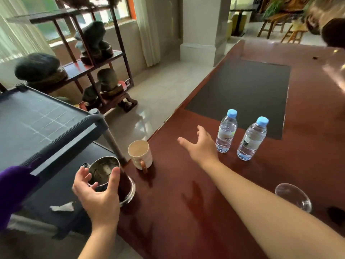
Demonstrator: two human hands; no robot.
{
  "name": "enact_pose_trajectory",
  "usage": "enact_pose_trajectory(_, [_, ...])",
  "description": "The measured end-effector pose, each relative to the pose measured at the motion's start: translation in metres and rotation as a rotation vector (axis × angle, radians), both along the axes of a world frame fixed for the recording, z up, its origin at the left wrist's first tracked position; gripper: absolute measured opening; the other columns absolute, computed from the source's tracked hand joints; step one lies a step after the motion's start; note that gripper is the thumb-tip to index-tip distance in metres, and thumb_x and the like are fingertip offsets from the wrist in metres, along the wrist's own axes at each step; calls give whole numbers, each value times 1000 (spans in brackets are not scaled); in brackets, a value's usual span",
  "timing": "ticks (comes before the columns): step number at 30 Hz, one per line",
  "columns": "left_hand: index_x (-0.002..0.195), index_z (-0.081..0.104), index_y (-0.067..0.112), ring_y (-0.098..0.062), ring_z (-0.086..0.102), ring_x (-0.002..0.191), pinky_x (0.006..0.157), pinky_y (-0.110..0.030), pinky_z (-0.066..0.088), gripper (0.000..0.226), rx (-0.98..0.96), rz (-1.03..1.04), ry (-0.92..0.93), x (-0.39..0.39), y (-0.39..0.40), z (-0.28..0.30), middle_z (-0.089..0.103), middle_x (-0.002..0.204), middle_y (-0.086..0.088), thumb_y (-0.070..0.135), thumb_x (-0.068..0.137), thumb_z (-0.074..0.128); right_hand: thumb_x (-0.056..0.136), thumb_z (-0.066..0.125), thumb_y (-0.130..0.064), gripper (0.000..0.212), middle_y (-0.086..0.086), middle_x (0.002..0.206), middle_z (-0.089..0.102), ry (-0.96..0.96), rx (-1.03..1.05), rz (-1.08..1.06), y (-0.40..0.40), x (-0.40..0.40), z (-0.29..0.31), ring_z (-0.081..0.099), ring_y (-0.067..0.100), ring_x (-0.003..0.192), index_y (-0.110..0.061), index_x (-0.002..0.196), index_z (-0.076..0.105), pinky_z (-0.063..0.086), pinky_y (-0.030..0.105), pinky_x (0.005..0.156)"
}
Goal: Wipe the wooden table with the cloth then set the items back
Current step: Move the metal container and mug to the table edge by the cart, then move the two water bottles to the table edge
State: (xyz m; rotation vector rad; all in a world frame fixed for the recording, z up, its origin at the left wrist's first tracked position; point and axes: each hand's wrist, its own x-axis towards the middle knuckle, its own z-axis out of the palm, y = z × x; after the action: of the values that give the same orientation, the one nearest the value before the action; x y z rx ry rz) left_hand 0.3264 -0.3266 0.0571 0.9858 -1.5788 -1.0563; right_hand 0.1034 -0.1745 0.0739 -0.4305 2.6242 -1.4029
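Observation:
My left hand point(99, 191) grips a shiny metal cup point(103, 171) just off the left edge of the reddish wooden table point(186, 212), above a glass container point(128, 191) at the table's corner. My right hand point(199, 146) hovers open over the table, fingers spread, just left of two water bottles with blue caps point(226, 131) point(252, 139). A cream mug with a brown handle point(141, 154) stands near the table's left edge. A purple cloth point(13, 191) hangs at the far left on the cart.
A dark grey plastic cart point(43, 124) stands left of the table, with a crumpled white tissue point(62, 207) on its lower shelf. A black mat point(246, 94) covers the table's middle. A clear glass bowl point(293, 197) sits at the right. A wooden shelf with stones point(89, 58) stands behind.

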Motion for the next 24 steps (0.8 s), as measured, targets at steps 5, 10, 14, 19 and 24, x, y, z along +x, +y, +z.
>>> enact_pose_trajectory(5, [144,38,17,-11,49,122,104,-41,44,92,-13,-174,-14,-45,54,18,45,141,-8,61,70,71,79,69,-57,84,8,138,53,-3,7,-136,74,-13,11,51,25,126,-12,143,41,41,40,102])
enact_pose_trajectory(10, [145,40,14,-21,49,127,108,-37,41,87,7,-400,-98,-98,98,20,48,141,-4,52,73,73,77,69,-55,68,-4,108,58,-14,14,-306,141,-27,15,58,22,101,-14,129,52,42,32,82])
enact_pose_trajectory(14, [146,40,15,-10,47,124,103,-27,37,83,20,-542,-145,-140,126,12,47,144,-1,43,78,77,79,69,-53,76,10,136,57,2,18,-425,183,-41,16,54,27,122,-12,139,46,43,35,93])
enact_pose_trajectory(19, [147,38,18,-9,44,130,108,-30,36,84,5,-707,-229,-189,146,-6,45,147,2,48,78,76,78,66,-58,87,8,144,51,-32,15,-529,220,-53,8,50,24,129,-14,147,37,40,36,100])
enact_pose_trajectory(24, [147,38,20,-13,42,137,110,-33,35,85,40,-816,-353,-238,148,-28,44,150,0,52,78,76,77,68,-59,87,5,144,51,-73,6,-584,233,-65,-4,50,23,128,-17,147,37,39,34,99])
